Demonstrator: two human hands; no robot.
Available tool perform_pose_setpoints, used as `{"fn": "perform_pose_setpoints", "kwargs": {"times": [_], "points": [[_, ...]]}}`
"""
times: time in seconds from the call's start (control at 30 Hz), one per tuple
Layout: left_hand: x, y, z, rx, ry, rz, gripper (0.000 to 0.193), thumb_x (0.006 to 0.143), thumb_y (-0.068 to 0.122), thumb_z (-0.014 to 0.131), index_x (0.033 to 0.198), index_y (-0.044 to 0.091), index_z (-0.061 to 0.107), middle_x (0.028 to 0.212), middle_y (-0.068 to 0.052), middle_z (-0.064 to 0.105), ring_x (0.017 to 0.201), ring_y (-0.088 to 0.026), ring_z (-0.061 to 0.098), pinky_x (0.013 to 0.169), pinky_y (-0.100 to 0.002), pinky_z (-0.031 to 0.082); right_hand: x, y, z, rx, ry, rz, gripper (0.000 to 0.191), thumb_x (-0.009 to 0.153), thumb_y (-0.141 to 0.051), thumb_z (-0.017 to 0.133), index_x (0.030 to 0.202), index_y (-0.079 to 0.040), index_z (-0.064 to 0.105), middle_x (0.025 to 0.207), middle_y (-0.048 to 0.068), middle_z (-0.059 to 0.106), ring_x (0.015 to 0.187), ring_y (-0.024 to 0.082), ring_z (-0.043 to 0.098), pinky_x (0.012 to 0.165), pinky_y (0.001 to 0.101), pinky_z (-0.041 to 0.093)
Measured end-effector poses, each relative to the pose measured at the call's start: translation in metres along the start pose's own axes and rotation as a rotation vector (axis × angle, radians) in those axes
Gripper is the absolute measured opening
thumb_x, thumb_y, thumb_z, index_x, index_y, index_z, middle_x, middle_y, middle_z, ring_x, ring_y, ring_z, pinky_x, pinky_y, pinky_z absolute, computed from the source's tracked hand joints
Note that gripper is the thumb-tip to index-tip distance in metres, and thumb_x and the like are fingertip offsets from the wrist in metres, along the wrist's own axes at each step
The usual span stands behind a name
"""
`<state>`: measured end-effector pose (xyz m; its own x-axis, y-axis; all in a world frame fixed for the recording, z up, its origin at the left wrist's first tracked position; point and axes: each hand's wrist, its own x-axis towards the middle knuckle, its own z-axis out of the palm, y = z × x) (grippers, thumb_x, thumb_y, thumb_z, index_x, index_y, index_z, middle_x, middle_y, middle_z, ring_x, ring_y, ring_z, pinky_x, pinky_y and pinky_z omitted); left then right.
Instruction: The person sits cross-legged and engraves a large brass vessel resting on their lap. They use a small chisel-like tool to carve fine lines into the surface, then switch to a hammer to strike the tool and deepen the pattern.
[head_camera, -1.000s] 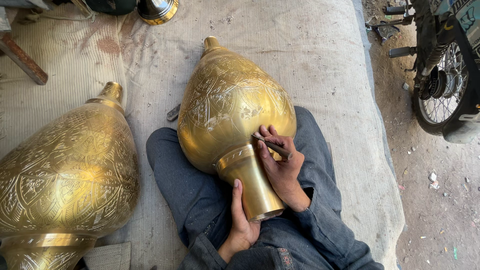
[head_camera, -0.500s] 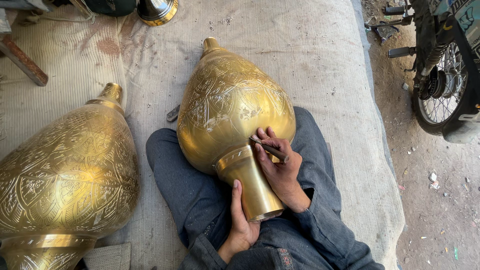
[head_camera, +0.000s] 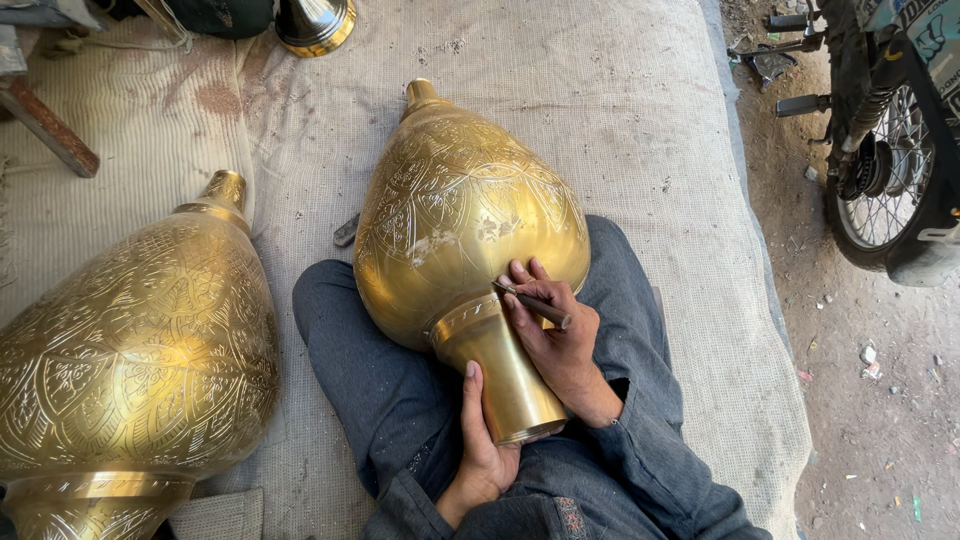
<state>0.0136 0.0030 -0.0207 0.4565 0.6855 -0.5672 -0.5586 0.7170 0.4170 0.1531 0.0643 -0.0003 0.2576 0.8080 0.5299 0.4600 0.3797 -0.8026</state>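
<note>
A large engraved brass vessel (head_camera: 465, 215), teardrop-shaped, lies across my lap with its open neck (head_camera: 500, 375) toward me. My right hand (head_camera: 555, 335) rests on the vessel's shoulder near the neck and grips a thin dark engraving tool (head_camera: 535, 303), its tip touching the brass. My left hand (head_camera: 483, 455) lies flat along the underside of the neck, steadying it. My legs in grey-blue trousers (head_camera: 370, 370) are folded under the vessel.
A second engraved brass vessel (head_camera: 125, 350) lies to my left on the pale woven mat (head_camera: 620, 130). A small brass piece (head_camera: 315, 25) stands at the mat's far edge. A motorcycle wheel (head_camera: 890, 190) stands on the dirt at the right.
My right hand with the tool has shifted slightly on the vessel's shoulder. The vessel and my left hand stay where they were.
</note>
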Motion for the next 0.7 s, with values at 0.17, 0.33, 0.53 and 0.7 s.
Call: {"fn": "perform_pose_setpoints", "kwargs": {"times": [0.17,0.33,0.53,0.7], "points": [[-0.002,0.003,0.003,0.006,-0.044,0.008,0.091,0.091,0.071,0.04,0.154,0.008,0.03,0.142,-0.019,0.05,0.126,-0.03,0.058,0.084,-0.05,0.063,-0.002,0.003,0.001,0.058,0.039,0.048,0.015,0.098,0.0,0.07,0.11,0.001,0.061,0.11,0.014,0.078,0.124,0.025,0.069,0.122,0.0468,0.046],[-0.003,0.002,0.004,-0.029,-0.03,-0.005,0.085,0.092,0.069,0.04,0.153,0.011,0.035,0.139,-0.014,0.054,0.124,-0.029,0.059,0.082,-0.05,0.063,-0.008,0.007,-0.003,0.238,0.038,0.164,0.014,0.099,0.0,0.069,0.11,0.002,0.06,0.109,0.015,0.078,0.127,0.028,0.068,0.126,0.0476,0.04],[0.006,0.002,-0.005,-0.149,-0.004,-0.03,0.086,0.091,0.073,0.038,0.153,0.013,0.042,0.147,-0.009,0.055,0.133,-0.025,0.055,0.109,-0.043,0.047,-0.043,0.002,-0.022,0.359,-0.044,0.273,0.013,0.099,-0.004,0.067,0.109,0.0,0.06,0.105,0.018,0.079,0.13,0.03,0.067,0.129,0.0491,0.031],[0.012,0.001,-0.003,-0.226,-0.02,-0.017,0.091,0.09,0.078,0.035,0.152,0.012,0.043,0.147,-0.01,0.053,0.133,-0.025,0.053,0.112,-0.044,0.042,-0.071,0.001,-0.028,0.531,-0.066,0.384,0.012,0.099,-0.003,0.067,0.108,0.001,0.06,0.103,0.025,0.078,0.128,0.036,0.067,0.129,0.0488,0.027]]}}
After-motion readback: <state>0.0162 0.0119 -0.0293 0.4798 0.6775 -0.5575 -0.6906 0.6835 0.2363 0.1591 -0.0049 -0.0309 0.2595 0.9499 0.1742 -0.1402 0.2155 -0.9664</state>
